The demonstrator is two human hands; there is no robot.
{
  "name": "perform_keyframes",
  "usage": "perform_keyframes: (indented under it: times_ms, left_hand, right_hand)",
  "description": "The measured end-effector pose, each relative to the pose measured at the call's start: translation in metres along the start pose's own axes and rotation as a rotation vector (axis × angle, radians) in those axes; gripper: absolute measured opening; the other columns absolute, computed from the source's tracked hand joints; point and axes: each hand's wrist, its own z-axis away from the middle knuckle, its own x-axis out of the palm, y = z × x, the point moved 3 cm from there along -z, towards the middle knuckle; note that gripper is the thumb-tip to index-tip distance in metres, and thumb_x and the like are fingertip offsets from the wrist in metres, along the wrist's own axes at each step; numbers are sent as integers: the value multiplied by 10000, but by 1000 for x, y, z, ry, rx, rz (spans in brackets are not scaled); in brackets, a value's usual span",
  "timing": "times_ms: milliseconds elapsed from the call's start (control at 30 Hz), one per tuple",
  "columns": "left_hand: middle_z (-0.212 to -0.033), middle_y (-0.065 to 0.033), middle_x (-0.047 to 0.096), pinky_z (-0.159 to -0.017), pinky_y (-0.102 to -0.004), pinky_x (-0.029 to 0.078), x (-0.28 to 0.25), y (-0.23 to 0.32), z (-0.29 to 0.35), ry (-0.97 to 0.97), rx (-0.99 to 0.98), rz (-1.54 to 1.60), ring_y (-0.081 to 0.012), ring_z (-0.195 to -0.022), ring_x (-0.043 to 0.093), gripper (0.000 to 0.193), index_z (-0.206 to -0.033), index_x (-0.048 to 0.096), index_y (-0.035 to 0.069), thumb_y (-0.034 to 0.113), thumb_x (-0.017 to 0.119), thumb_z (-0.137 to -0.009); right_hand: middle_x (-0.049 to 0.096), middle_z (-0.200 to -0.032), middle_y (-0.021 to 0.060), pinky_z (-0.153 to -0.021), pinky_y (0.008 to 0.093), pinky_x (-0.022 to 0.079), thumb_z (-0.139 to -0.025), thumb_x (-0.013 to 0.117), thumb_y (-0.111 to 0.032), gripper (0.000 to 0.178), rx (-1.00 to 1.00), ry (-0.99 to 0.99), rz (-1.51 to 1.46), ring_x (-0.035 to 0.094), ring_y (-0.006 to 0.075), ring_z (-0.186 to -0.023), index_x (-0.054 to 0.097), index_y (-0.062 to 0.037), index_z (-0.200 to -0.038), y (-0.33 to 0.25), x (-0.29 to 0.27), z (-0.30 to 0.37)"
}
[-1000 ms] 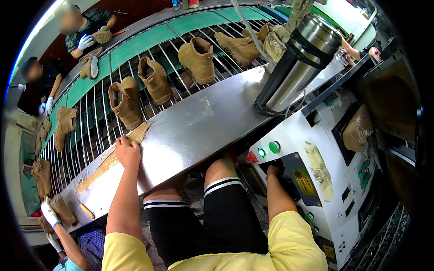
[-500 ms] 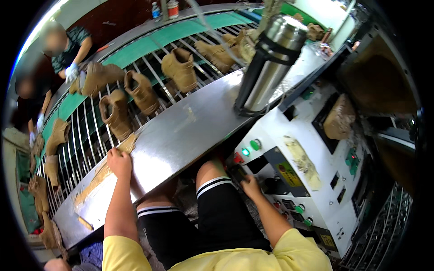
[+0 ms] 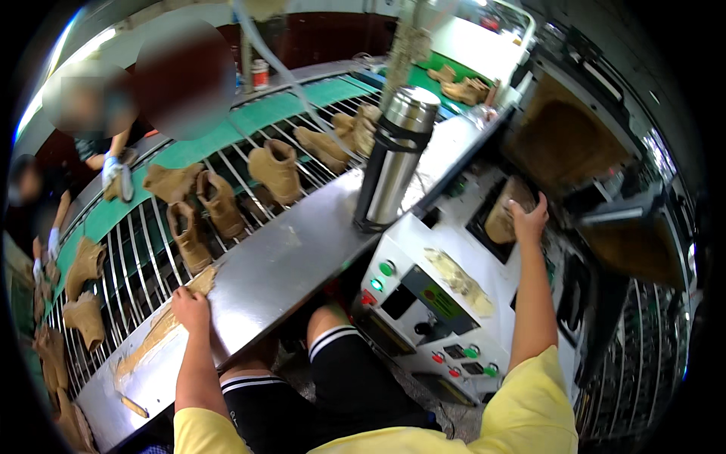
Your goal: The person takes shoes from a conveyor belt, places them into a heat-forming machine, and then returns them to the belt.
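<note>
My left hand (image 3: 190, 309) rests at the far edge of the metal table (image 3: 283, 250), fingers curled over a stretch of tan tape (image 3: 155, 333). Out to the right, my right hand (image 3: 529, 218) grips a brown shoe-shaped piece (image 3: 499, 216) lying in a dark recess on top of the white machine (image 3: 416, 242). Thumb and fingers straddle its end; my palm hides part of it. Above that piece stands a raised lid (image 3: 571, 140) with a brown padded inside.
Tan ankle boots (image 3: 274, 170) sit on a roller rack (image 3: 147, 242) beyond the table. A steel thermos (image 3: 397, 159) stands at the table's right end. Green and red buttons (image 3: 387, 268) line the machine front. A gloved co-worker's hand (image 3: 112, 168) holds a shoe at far left.
My right hand has risen from beside the machine's lower front to the brown piece on top. My left hand keeps its place at the table edge. The view has turned right.
</note>
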Motion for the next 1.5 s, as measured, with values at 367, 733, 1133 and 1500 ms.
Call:
perform_keyframes:
  times_ms: [367,733,1133,1500]
  left_hand:
    - [-1054,-203,536,-921,-463,378,-5,-9,5,89,-71,104,-369,-1023,490,263,-916,568,2,152,595,-702]
    - [-996,-196,535,-939,-453,368,12,15,4,73,-35,212,-355,-1004,492,242,-872,567,-1,155,593,-688]
    - [-1183,-65,561,-873,-320,468,-155,172,158,-848,-25,1843,-164,-988,561,494,-1259,486,41,148,690,-822]
    - [-1319,-163,489,-1013,-454,415,-172,-16,74,-288,-554,2503,-321,-1186,502,787,-1356,367,11,339,674,-710]
  right_hand:
    - [568,-752,77,-609,383,431,-602,660,-271,215,444,-773,85,522,233,-674,610,-96,-717,61,97,-112]
    - [472,-1298,177,-1035,402,352,-673,664,-172,820,-80,378,-404,469,312,-1189,298,37,-1376,100,-41,73]
    - [574,-1079,167,-792,371,459,-690,578,-171,468,371,-379,-1615,560,288,-943,529,15,-1117,-79,-63,233]
    - [623,-1096,150,-912,352,449,-769,709,-212,490,-761,-1404,-750,588,279,-1041,567,-29,-1200,-286,-53,352]
